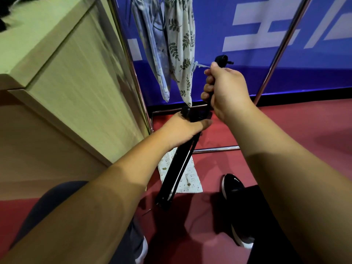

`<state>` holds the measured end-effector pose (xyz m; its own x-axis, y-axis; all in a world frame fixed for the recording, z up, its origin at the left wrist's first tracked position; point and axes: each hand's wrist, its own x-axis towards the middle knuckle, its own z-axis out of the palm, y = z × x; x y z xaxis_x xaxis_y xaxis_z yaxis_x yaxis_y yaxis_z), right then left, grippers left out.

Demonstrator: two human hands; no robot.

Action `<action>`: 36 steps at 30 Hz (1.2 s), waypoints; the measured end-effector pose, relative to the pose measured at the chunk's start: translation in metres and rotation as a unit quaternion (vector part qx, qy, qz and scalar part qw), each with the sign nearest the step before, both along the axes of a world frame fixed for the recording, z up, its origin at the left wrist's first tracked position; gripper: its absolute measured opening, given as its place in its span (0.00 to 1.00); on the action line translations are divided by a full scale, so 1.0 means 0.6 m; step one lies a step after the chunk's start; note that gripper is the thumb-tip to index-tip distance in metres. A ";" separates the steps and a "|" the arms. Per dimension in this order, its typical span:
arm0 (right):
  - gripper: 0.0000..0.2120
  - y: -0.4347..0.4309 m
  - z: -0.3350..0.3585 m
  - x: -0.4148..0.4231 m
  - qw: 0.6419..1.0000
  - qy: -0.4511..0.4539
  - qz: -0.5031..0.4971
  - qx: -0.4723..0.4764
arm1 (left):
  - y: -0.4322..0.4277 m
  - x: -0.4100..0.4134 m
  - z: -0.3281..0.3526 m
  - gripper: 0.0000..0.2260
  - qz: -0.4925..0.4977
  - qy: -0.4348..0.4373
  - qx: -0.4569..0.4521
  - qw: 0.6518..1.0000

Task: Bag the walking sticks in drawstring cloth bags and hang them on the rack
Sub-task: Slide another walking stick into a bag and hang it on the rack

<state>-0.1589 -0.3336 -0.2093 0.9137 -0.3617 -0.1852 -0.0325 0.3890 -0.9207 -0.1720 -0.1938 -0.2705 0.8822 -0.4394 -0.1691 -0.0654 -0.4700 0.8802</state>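
Gripping a folded black walking stick (182, 159), both hands, left (182, 128) and right (226, 90), should collapse it fully before bagging in the cloth bag (190, 180) below.

The red floor (285, 134) carries a patterned cloth bag (190, 180) lying flat below the left hand (182, 128), the rack's base bars (215, 149) beside it, and a black shoe (234, 187) below the right hand (226, 88).
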 end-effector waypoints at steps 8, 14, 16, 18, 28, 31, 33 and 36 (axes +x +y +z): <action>0.12 -0.003 -0.001 0.001 1.000 0.000 0.005 -0.004 | -0.009 -0.004 -0.002 0.11 0.008 0.005 -0.030 0.999; 0.12 -0.005 -0.003 -0.002 0.997 0.001 0.009 -0.072 | -0.013 -0.004 0.002 0.10 -0.001 0.013 -0.028 1.000; 0.12 -0.007 0.001 -0.002 0.988 0.017 0.011 -0.154 | -0.008 0.004 0.004 0.08 0.025 0.020 -0.030 0.999; 0.13 -0.011 0.002 -0.008 0.965 0.048 0.009 -0.259 | -0.003 0.016 0.004 0.10 0.050 0.035 -0.039 0.997; 0.10 -0.009 -0.025 -0.030 0.883 0.256 0.251 -0.304 | 0.032 0.059 0.020 0.25 0.071 0.080 -0.129 0.986; 0.14 0.001 -0.039 -0.053 0.841 0.240 0.398 -0.277 | 0.028 0.061 0.031 0.17 0.084 0.132 -0.240 0.958; 0.14 0.011 -0.044 -0.057 0.836 0.205 0.436 -0.264 | 0.027 0.063 0.036 0.14 0.115 0.143 -0.281 0.942; 0.08 0.021 -0.048 -0.056 0.849 0.159 0.405 -0.299 | 0.027 0.065 0.040 0.15 0.131 0.163 -0.335 0.919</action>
<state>-0.1922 -0.3211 -0.2381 0.8459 0.2444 -0.4740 -0.3510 -0.4141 -0.8399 -0.1331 -0.1778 -0.2467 0.9232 -0.3208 -0.2116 0.2909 0.2233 0.9303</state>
